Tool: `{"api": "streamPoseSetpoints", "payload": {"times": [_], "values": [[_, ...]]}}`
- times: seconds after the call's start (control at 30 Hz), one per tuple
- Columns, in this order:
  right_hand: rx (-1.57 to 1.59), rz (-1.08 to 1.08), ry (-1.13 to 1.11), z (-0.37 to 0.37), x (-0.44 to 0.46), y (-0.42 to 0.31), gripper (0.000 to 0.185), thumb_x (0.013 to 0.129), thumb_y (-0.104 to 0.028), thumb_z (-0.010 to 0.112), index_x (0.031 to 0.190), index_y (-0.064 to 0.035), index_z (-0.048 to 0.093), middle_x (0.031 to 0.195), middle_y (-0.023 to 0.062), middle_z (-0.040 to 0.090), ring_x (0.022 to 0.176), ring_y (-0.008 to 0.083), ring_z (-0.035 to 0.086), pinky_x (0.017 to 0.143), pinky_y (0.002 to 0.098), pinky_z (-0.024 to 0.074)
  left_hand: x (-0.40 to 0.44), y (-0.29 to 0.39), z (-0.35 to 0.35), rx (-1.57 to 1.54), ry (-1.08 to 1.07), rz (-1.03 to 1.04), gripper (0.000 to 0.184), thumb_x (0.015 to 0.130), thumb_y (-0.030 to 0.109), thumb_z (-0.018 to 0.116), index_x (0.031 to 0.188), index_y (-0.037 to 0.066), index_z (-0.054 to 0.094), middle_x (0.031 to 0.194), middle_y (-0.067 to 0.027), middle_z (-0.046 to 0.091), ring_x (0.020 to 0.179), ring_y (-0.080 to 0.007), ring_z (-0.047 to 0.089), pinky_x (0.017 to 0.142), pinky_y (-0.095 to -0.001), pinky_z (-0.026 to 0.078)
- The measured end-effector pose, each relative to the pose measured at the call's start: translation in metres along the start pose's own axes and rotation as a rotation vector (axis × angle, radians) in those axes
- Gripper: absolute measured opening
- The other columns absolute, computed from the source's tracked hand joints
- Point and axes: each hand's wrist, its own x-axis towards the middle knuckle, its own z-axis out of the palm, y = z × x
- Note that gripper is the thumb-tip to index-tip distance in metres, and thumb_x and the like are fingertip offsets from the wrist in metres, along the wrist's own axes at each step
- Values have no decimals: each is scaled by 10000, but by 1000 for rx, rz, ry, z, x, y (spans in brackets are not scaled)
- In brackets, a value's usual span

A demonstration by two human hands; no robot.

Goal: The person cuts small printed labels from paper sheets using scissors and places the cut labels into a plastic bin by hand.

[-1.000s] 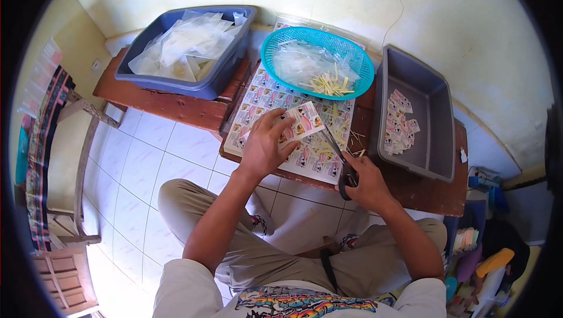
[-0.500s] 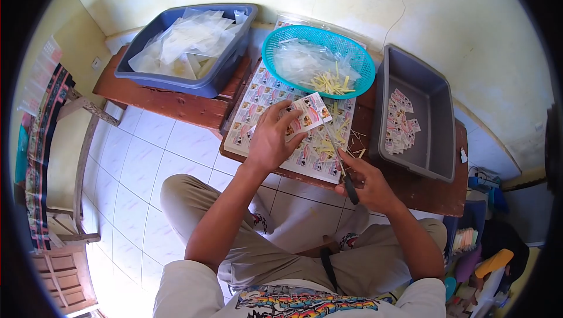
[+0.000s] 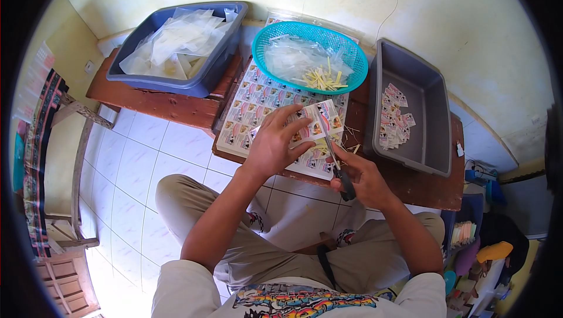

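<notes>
My left hand [image 3: 274, 142] pinches a strip of printed labels [image 3: 331, 116] between thumb and fingers, above the stacked label sheets [image 3: 243, 120]. In my right hand [image 3: 362, 178] is a pair of scissors [image 3: 346, 186] with dark handles, fingers wrapped round them. The blades point up and away from me and lie across the label strip, so the scissors and paper meet. Thin yellowish paper offcuts are scattered on the sheets under the scissors. Part of the strip is hidden behind my left fingers.
A turquoise basket [image 3: 258, 54] with clear plastic and yellow offcuts stands on the sheets. At right, a grey tub [image 3: 425, 142] holds cut labels [image 3: 396, 124]. A blue tub [image 3: 205, 86] full of plastic bags sits on the wooden bench [image 3: 152, 104] at left.
The label strip has turned in my left hand, and the scissor blades now reach further over it, pointing more steeply away from me. The whole view has shifted slightly.
</notes>
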Motion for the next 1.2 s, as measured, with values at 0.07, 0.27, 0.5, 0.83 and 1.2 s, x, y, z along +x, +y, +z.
{"api": "streamPoseSetpoints", "payload": {"times": [0.07, 0.27, 0.5, 0.83, 1.2], "values": [[12, 13, -1, 0, 0, 0, 905, 915, -118, 899, 1682, -96, 419, 1386, 49, 612, 1043, 70, 608, 903, 253, 558, 0, 1, 0, -2, 0, 3, 541, 805, 249, 940, 1291, 102, 751, 1454, -173, 627, 1296, -416, 623, 1081, -518, 517], [35, -6, 2, 2, 2, -2, 906, 917, -103, 894, 1685, -96, 412, 1394, 48, 610, 1055, 79, 630, 897, 250, 558, 0, 3, -1, -11, 2, 7, 532, 805, 249, 938, 1285, 109, 754, 1445, -172, 630, 1296, -419, 622, 1084, -522, 516], [18, 28, -23, 1, 3, -3, 912, 927, -99, 873, 1695, -75, 381, 1450, 107, 588, 1167, 130, 618, 987, 300, 544, 0, 4, -1, -14, 8, 2, 527, 801, 246, 938, 1276, 109, 755, 1440, -171, 632, 1288, -417, 628, 1083, -526, 517], [2, 25, -19, 1, 3, -2, 911, 934, -124, 873, 1699, -86, 378, 1444, 106, 596, 1061, 103, 627, 945, 287, 548, 0, 3, 0, -8, 4, 5, 532, 796, 243, 940, 1277, 111, 755, 1441, -166, 632, 1293, -416, 625, 1083, -523, 516], [36, 15, -2, 4, 3, -1, 903, 925, -98, 885, 1688, -93, 403, 1367, 47, 594, 994, 59, 603, 844, 230, 549, -1, 4, -2, -8, 3, -2, 517, 796, 238, 939, 1258, 100, 751, 1434, -157, 634, 1292, -413, 626, 1075, -520, 522]]}}
